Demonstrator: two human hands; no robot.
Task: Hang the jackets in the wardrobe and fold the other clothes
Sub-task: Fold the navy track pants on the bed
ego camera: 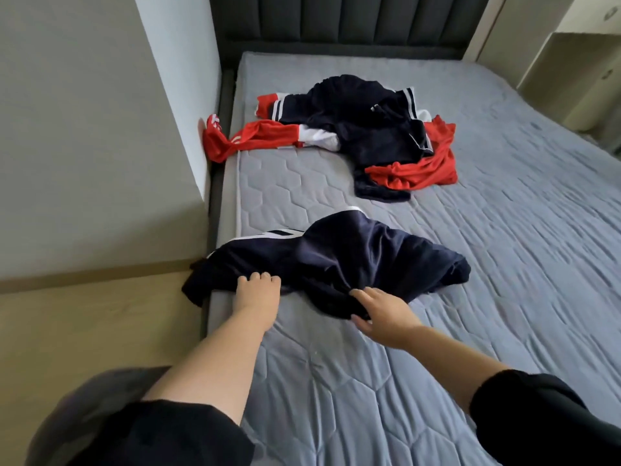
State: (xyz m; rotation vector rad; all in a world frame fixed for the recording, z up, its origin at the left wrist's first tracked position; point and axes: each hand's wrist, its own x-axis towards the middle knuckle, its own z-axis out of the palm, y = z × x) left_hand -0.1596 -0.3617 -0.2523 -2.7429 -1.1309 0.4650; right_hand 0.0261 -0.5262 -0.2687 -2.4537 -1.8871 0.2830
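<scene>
1. Gripping the near hem of the navy striped garment with the curled fingers of the left hand; pinching a fold nearby with the right hand.
2. Lying crumpled at the left edge of the mattress, well apart from the red-and-navy clothes pile.
3. Probably spreading it out; next, needing an outward pull to flatten it.

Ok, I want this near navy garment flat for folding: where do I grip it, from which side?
Grip the navy garment along its near edge, coming from your side, hands apart, where the left hand and right hand hold it: that edge lies free; the rest is bunched.
</scene>
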